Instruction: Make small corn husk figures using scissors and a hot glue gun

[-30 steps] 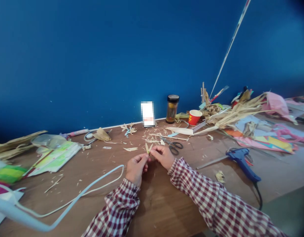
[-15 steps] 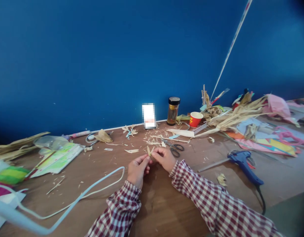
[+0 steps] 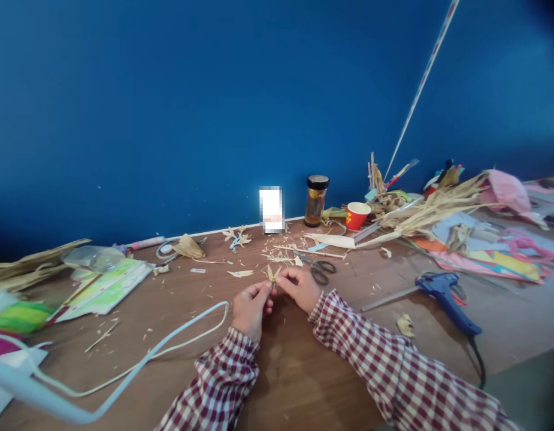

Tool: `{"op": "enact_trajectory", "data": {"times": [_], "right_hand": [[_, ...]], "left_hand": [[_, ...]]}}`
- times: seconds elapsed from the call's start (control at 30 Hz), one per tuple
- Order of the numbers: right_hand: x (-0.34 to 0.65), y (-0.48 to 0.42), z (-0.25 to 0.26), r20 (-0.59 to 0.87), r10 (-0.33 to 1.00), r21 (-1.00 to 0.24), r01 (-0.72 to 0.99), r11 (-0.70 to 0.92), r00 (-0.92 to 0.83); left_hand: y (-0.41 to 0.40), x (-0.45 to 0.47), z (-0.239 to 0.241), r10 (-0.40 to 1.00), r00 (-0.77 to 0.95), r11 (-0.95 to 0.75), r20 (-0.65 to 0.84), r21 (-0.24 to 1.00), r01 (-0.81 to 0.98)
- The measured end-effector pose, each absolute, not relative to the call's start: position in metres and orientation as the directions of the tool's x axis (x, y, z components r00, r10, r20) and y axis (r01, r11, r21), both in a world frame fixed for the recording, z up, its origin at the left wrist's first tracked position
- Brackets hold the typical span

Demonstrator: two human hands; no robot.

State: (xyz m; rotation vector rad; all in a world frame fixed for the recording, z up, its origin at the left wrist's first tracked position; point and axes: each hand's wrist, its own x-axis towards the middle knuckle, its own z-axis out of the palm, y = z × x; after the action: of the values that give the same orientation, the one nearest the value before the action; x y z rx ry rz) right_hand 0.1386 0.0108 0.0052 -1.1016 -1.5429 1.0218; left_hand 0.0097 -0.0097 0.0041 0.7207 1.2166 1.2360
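Over the brown table [image 3: 303, 365], my left hand [image 3: 250, 309] and my right hand [image 3: 300, 287] meet fingertip to fingertip. Together they pinch a small piece of dried husk leaves [image 3: 272, 275] that sticks up between them like a little fan. Both hands are closed on it. Checked red-and-white sleeves cover both forearms. Black-handled scissors [image 3: 319, 269] lie just beyond my right hand among husk scraps.
A blue glue gun [image 3: 446, 297] with its cord lies to the right. A red paper cup [image 3: 357, 215], a dark-lidded jar [image 3: 315, 200] and a heap of dried husks [image 3: 427, 209] stand by the blue wall. A pale blue cable [image 3: 178, 335] loops on the left, near a green packet [image 3: 101, 287].
The view has shifted slightly. My hands stay together on the husk piece, with only small finger movement.
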Motion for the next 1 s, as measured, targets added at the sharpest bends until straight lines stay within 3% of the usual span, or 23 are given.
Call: {"op": "enact_trajectory", "data": {"times": [0.2, 0.83, 1.0], "right_hand": [[0.1371, 0.0094, 0.0077, 0.209, 0.968, -0.955, 0.184, 0.232, -0.138], [0.1353, 0.0111, 0.002, 0.124, 0.968, -0.992, -0.035, 0.119, -0.217], [0.1352, 0.0105, 0.0058, 0.13, 0.974, -0.991, -0.011, 0.13, -0.187]], "left_hand": [[-0.0094, 0.0095, 0.0036, 0.951, -0.117, 0.248, -0.285, 0.934, -0.258], [-0.0116, 0.0092, 0.0052, 0.961, -0.062, 0.248, -0.27, 0.938, -0.243], [-0.0123, 0.0089, 0.0053, 0.968, -0.04, 0.231, -0.246, 0.946, -0.226]]}}
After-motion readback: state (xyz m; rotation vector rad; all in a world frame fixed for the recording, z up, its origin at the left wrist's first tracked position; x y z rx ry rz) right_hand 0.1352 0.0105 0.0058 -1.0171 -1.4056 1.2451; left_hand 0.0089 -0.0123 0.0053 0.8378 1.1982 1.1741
